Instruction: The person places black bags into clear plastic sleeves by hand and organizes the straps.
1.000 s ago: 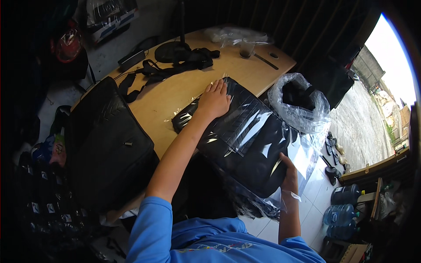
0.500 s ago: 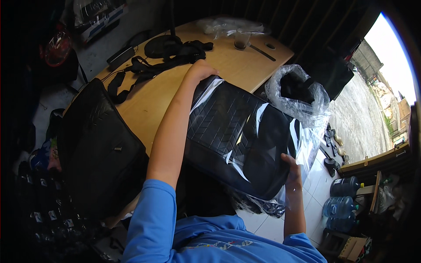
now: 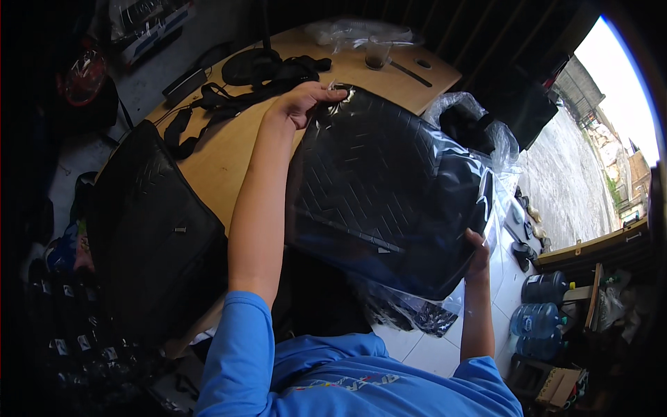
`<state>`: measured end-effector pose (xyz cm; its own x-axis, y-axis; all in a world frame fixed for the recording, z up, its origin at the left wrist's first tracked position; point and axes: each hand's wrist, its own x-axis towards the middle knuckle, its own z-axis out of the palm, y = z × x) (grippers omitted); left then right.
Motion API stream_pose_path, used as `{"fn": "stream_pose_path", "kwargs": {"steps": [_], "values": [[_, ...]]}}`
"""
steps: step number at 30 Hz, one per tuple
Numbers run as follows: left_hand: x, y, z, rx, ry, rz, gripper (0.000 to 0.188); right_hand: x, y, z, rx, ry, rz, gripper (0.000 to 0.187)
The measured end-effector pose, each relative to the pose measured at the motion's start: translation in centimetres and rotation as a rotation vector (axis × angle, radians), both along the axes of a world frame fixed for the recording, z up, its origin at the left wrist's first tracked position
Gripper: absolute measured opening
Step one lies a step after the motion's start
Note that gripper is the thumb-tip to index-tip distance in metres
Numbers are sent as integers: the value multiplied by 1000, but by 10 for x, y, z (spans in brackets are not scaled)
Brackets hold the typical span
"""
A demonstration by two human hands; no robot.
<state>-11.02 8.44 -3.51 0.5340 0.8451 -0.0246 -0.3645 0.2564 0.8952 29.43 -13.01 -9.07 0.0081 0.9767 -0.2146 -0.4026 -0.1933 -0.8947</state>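
head: left hand (image 3: 304,102) and right hand (image 3: 479,255) grip bag (image 3: 379,174), seemingly overhanging table edge (image 3: 436,92).

Bench (image 3: 212,170): pale wood top, curved along its left side
Far edge: crumpled clear plastic (image 3: 358,32)
Near the plastic: clear cup (image 3: 377,55), upright
Left part: tangled black straps (image 3: 295,71); small black box (image 3: 183,84) by the edge
Floor (image 3: 417,347): white tiles; dark shoes (image 3: 521,256) near the doorway

Head view: left fisheye, looking down over blue shirt (image 3: 326,368), near left grip (image 3: 304,104), right grip (image 3: 478,256).
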Motion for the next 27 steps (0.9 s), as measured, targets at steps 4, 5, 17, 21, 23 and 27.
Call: {"fn": "stream_pose_path", "kwargs": {"steps": [4, 5, 17, 21, 23, 27], "values": [[4, -11, 15, 99, 42, 82, 26, -2, -1, 13, 26, -20, -59, 40], [0, -12, 16, 74, 21, 91, 27, -12, -5, 23, 53, -38, -77, 45], [0, -54, 34, 199, 73, 60, 32, 1, -12, 54, 371, 100, -84, 47], [20, -82, 5, 192, 6, -55, 35, 16, -17, 65, 576, -121, -208, 41], [50, -106, 8, 251, -209, 69, 46, 49, -10, 45, 549, -177, -397, 41], [49, -108, 2, 358, -336, -11, 54, 51, -12, 76, 266, -195, -350, 43]]}}
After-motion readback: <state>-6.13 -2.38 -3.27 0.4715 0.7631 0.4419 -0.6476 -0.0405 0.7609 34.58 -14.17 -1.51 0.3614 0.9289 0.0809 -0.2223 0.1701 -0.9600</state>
